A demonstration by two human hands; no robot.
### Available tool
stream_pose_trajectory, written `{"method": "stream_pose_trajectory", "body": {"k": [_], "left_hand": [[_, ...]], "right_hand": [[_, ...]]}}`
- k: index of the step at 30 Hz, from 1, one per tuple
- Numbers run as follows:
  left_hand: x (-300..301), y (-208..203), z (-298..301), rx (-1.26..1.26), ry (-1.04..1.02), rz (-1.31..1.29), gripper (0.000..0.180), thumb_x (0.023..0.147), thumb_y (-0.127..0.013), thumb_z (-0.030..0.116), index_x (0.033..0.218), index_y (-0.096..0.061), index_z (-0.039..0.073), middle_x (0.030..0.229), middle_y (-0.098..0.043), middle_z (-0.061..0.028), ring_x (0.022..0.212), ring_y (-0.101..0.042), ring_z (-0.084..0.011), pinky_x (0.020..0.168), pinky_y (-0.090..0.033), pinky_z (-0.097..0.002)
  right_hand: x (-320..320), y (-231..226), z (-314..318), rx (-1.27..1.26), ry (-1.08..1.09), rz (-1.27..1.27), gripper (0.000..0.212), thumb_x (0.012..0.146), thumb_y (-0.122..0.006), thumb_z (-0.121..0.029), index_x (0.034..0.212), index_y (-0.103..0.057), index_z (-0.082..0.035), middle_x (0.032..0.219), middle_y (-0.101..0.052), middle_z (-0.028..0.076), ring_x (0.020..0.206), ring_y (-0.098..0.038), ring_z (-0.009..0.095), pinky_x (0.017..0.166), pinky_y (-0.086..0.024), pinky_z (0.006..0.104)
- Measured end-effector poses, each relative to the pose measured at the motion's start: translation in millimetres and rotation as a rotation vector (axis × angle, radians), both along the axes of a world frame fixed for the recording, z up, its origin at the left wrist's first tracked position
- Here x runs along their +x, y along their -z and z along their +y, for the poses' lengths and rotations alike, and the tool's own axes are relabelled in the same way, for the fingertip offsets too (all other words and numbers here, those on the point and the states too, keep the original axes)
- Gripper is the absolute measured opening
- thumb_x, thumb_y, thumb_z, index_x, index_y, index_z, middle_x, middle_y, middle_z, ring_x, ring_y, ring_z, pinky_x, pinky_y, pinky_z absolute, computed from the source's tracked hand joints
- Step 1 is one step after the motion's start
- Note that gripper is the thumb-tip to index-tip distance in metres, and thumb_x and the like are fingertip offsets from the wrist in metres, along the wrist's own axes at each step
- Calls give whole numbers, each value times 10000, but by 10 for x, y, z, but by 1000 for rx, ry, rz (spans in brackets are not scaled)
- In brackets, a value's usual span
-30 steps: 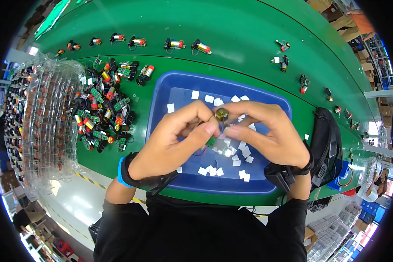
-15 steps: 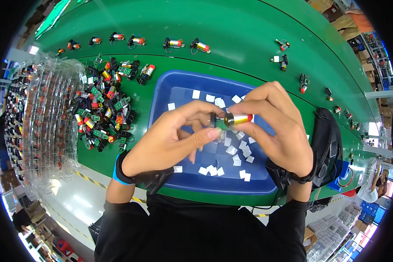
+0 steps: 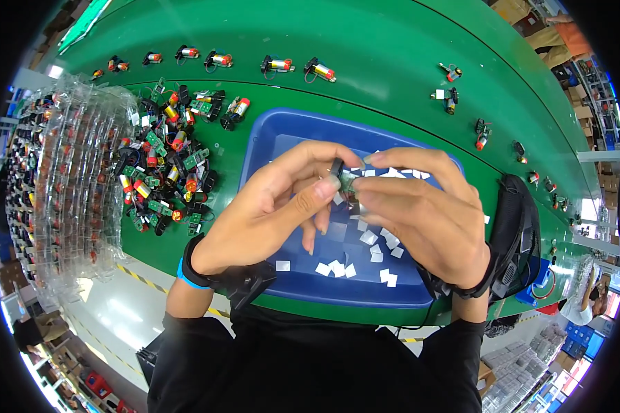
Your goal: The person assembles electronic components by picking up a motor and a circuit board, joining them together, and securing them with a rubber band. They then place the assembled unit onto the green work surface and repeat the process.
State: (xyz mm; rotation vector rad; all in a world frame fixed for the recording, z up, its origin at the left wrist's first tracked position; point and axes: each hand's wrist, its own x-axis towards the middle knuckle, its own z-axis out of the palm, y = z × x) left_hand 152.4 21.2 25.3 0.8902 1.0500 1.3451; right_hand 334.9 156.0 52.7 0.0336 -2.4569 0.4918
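Note:
Over the blue tray (image 3: 255,148), a small battery assembly (image 3: 349,182) with a green circuit board and black end piece is between my two hands. My left hand (image 3: 262,213) pinches its black end between thumb and index finger, the other fingers curling below. My right hand (image 3: 434,213) closes on the board side from the right, its fingers bent and slightly blurred. Those fingers hide the cylindrical cell. Small white squares (image 3: 337,268) lie scattered in the tray under my hands.
Left of the tray is a heap of similar battery assemblies (image 3: 176,162), beside stacked clear plastic trays (image 3: 72,186). More assemblies (image 3: 280,65) are spaced along the green table (image 3: 386,62). A black mesh bag (image 3: 517,227) lies on the right.
My right fingers have shifted over the board, and the gold cell with its red end is now hidden. My left hand keeps its pinch and has moved slightly left.

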Motion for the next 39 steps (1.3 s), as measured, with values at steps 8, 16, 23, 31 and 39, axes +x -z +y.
{"method": "stream_pose_trajectory", "body": {"k": [8,16,23,31,39], "left_hand": [[-57,-6,2,-130,30,-170,352,1008,-493,68,1347,-468,-25,988,-579,-80,746,-622,-116,495,-569,-271],[-45,80,-17,-137,88,-142,390,945,-498,-45,1335,-483,-37,1041,-607,-93,775,-625,-120,601,-626,-294],[104,34,-32,-72,-30,63,381,941,-557,-56,1315,-490,-50,1062,-613,-111,851,-655,-142,681,-642,-307],[23,-10,-8,14,-61,-154,382,948,-641,5,1291,-482,-48,1153,-612,-171,929,-683,-214,711,-659,-345],[90,54,-14,196,-172,-125,366,943,-657,-6,1269,-498,-56,1237,-617,-212,974,-690,-247,745,-657,-361]], "right_hand": [[-62,-105,-218,190,77,-41,219,681,-791,-10,889,-722,-24,951,-745,77,934,-714,267,661,-609,325],[-89,-11,-279,147,202,6,214,668,-794,28,867,-723,-8,928,-746,77,877,-719,244,660,-606,320],[-68,27,-187,46,188,5,235,646,-802,54,859,-724,-7,921,-746,81,874,-705,254,693,-602,322],[-37,-147,-196,40,209,42,273,680,-836,19,914,-697,0,913,-714,100,838,-674,247,643,-556,294],[-11,-27,-211,-516,180,-44,319,755,-852,-60,975,-641,35,833,-671,108,713,-660,166,580,-501,236]]}}
